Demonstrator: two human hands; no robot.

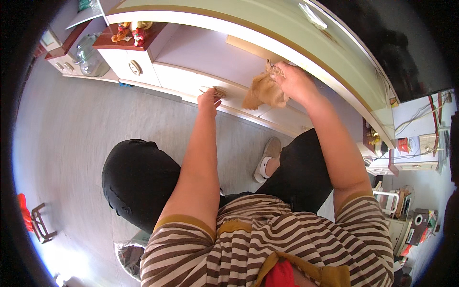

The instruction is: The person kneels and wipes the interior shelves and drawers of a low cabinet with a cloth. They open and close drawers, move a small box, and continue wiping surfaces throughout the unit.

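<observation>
My right hand [294, 81] holds a bunched tan cloth [266, 90] in front of the low white cabinet, and part of the cloth hangs below the fingers. My left hand [209, 99] is at an oval drawer handle [219, 92] on the cabinet's front [179, 79]; whether its fingers grip the handle cannot be told. Above both hands runs the long pale green panel [251, 14] with a white and gold edge. A light wooden or cardboard strip [251, 48] lies in the recess behind the cloth.
Small red and gold figurines [138, 35] stand on a dark red cabinet top [120, 42]. A large glass jar [89, 57] is at the upper left. A lined bin [129, 256] stands near my left side. Cables [417, 118] hang at the right; a small metal-framed stool [42, 224] stands lower left.
</observation>
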